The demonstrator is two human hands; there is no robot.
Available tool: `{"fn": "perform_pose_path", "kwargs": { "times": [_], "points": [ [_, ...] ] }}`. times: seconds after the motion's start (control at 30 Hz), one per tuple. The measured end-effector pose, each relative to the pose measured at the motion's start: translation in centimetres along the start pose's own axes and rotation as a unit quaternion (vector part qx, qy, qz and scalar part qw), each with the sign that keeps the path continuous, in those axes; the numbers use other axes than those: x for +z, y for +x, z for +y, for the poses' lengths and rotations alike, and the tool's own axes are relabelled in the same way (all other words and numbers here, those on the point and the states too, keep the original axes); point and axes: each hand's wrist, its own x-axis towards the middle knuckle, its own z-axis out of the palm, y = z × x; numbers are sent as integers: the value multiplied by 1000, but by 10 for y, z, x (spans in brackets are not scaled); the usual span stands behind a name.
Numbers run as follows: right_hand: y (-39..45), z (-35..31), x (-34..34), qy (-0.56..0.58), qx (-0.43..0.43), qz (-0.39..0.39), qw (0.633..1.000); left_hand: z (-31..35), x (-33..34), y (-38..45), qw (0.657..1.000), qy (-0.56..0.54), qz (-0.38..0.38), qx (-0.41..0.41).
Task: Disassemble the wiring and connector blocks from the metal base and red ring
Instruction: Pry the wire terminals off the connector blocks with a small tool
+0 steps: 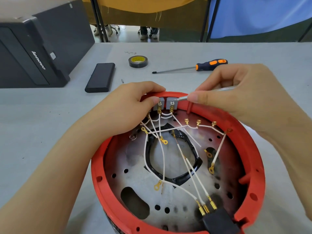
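A red ring (249, 149) surrounds a perforated metal base (141, 166) on the table. White wires (189, 168) with gold terminals cross the base and run to a black plug (219, 222) at the near rim. Two grey connector blocks (172, 104) sit at the ring's far inner edge. My left hand (128, 108) pinches the left grey block. My right hand (239, 97) holds a thin metal tool (181, 98) whose tip touches the right block.
An orange and black screwdriver (194, 67), a roll of black tape (138, 61) and a flat black case (101, 77) lie beyond the ring. A black computer box (33, 48) stands at the left. A small screw (122, 80) lies near the case.
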Motion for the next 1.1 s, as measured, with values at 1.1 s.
{"fn": "perform_pose_path", "kwargs": {
  "times": [1.1],
  "points": [
    [1, 13, 22, -19, -56, -21, 998, -1, 2, 1, 1000, 2, 10, 8]
  ]
}}
